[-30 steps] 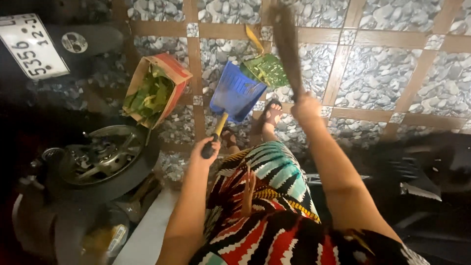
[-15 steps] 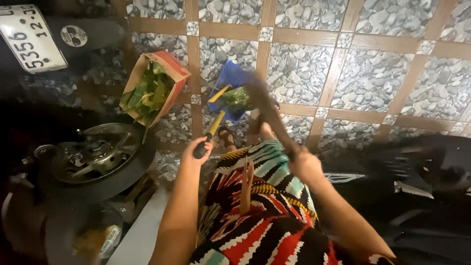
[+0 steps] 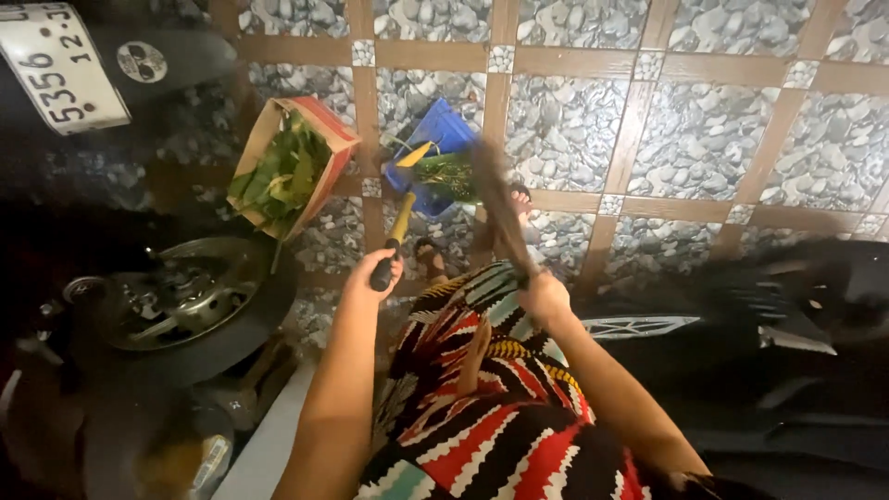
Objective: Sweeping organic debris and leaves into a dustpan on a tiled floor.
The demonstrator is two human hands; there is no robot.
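Below the frame's middle, the left hand [image 3: 378, 274] is closed around the dark grip of a blue dustpan [image 3: 431, 153] with a yellow handle; the pan lies on the tiled floor [image 3: 704, 139] at about 12 o'clock from that hand, tipped up on its far edge. To the hand's 3 o'clock, the right hand [image 3: 544, 294] is clenched around the stem of a brown broom [image 3: 498, 208], whose blurred bristles run up toward 11 o'clock and meet the pan's mouth. Green leaves [image 3: 450, 176] sit in the pan just beside the bristles. A sandalled foot [image 3: 428, 259] shows just below the pan. At 9 o'clock from the pan stands a cardboard box [image 3: 287, 167] filled with green leaves, apart from it. A motorbike wheel [image 3: 176, 301] lies at 9 o'clock from the left hand, nearby
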